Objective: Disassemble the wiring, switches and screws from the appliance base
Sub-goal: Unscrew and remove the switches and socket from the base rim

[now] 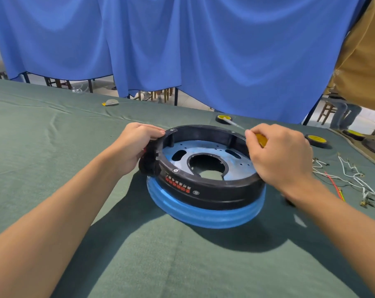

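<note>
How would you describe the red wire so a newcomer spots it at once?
Start at the black base in the middle of the green table. Just right of it lies a bunch of white wires. The red wire is the only coloured one there and runs straight.

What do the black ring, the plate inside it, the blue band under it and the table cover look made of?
The black ring looks like moulded plastic: matt, with printed lettering. The plate is probably sheet metal: glossy, mirroring the curtain, with punched holes. The blue band is ribbed, perhaps rubber or plastic; unclear which. The table cover is green cloth, matt and creased.
</note>
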